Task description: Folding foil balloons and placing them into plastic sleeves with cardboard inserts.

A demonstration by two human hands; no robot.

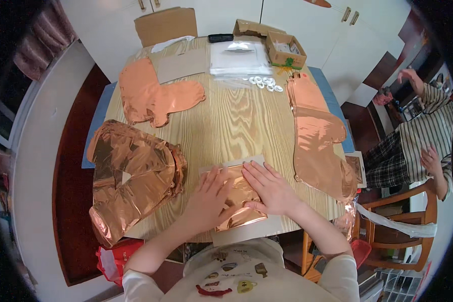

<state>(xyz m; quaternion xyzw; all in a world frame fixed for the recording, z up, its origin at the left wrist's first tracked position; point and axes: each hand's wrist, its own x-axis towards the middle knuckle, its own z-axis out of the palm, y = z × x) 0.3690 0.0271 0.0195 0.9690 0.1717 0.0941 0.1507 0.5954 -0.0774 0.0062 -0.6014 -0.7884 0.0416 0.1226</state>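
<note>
A folded rose-gold foil balloon (241, 195) lies on a grey cardboard sheet (249, 235) at the table's near edge. Flat on its left side rests my left hand (209, 194), fingers stretched and slightly blurred. My right hand (269, 190) lies flat over its right side, fingertips near the sheet's far edge and thumb pointing inward. Neither hand grips anything. To the left is a thick pile of foil balloons (131, 176), with another flat balloon (158, 95) beyond it. More balloons (317, 136) lie stacked along the right edge.
On the wooden table (236, 121), clear plastic bags (239, 58), white rings (267, 83), a small carton (286, 50) and a cardboard sheet (183, 65) sit at the far side. A person in a striped top (428, 136) stands at right, near a wooden chair (402, 216).
</note>
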